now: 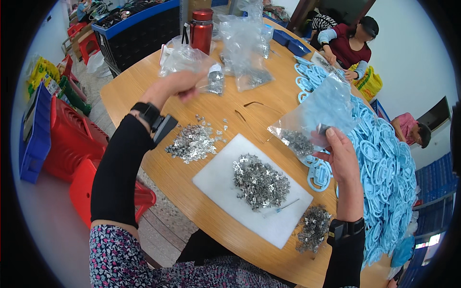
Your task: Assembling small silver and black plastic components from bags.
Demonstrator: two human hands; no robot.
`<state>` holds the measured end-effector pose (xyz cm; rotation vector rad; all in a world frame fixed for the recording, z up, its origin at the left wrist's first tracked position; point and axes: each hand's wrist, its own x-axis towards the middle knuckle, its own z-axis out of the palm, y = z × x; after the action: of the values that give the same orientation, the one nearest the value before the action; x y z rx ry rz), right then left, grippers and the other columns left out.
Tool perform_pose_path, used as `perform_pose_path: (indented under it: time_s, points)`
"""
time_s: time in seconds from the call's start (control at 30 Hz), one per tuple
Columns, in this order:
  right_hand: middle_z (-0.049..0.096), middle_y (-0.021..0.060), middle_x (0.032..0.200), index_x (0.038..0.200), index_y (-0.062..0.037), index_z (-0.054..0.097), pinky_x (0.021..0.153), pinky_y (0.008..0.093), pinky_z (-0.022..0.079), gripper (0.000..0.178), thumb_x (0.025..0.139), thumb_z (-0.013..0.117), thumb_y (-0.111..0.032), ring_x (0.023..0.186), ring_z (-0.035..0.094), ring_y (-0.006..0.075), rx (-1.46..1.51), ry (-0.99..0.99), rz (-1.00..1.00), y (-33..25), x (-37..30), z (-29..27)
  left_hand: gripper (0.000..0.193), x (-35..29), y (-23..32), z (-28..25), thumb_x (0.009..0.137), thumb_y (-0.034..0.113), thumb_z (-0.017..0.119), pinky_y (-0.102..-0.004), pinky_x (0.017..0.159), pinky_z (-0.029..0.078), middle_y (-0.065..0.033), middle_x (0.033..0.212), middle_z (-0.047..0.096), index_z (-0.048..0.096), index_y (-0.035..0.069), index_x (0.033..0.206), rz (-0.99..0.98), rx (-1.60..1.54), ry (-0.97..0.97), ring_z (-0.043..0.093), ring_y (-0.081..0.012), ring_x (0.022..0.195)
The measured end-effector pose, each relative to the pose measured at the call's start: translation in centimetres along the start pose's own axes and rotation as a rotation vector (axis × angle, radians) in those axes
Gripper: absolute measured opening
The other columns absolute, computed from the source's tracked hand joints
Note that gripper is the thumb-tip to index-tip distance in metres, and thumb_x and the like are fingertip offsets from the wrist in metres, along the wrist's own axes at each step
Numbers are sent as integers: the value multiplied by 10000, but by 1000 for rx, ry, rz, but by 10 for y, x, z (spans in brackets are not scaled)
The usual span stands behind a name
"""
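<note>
My right hand grips a clear plastic bag between thumb and fingers, above the table's right side. Small dark metal parts lie in the bag's lower corner. My left hand is stretched over the far left of the table, at another clear bag. Its fingers are blurred, and I cannot tell whether they hold that bag. A white board in front of me bears a heap of small metal pieces. A thin pointed tool rests beside the heap.
Loose shiny metal pieces lie left of the board, darker ones at its right. Light blue plastic parts pile up on the right. A red flask stands at the back. Glasses lie mid-table. A co-worker sits opposite.
</note>
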<state>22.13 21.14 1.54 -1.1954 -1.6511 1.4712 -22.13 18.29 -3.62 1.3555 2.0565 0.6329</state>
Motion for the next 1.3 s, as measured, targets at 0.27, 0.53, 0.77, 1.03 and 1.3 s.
perform_pose_path:
  time_s: [0.27,0.53,0.77,1.03,1.3]
  points:
    - [683,60,1099,1222,-51,609,782,322,558,375,1010,516,-346,1001,645,148,-5,-67,-43,-15,25,27,376,52,-70,19,977,364,535,-277,369,372,-44,655,602,634,6,1037,-65,-433,402,557,-140,438]
    - [659,73,1173,1264,-58,566,820,354,534,422,1013,498,-390,1057,630,164,-121,-311,-177,-35,113,94,372,61,5,-16,973,309,511,-292,647,540,-101,1114,601,559,85,1267,156,-541,247,681,-187,837]
    - [595,139,1295,1327,-12,504,969,330,461,488,998,530,-370,1182,576,209,-349,-99,-390,-9,183,155,673,77,-26,-3,959,550,445,-411,919,503,-166,1292,537,445,39,1397,-189,-805,214,588,-282,1122]
    - [695,159,1077,1303,20,549,886,306,501,402,952,590,-171,1016,679,238,-695,-224,-439,-15,42,74,494,5,-49,3,992,406,504,-310,862,496,-106,1005,701,561,40,1320,182,-185,339,654,-199,967]
    - [689,106,1092,1208,56,596,906,300,482,278,991,541,-108,1011,658,173,-441,14,-193,17,-92,-33,554,-71,-48,82,982,438,509,-430,1102,336,-196,1435,478,520,37,1364,673,251,161,415,-335,1354]
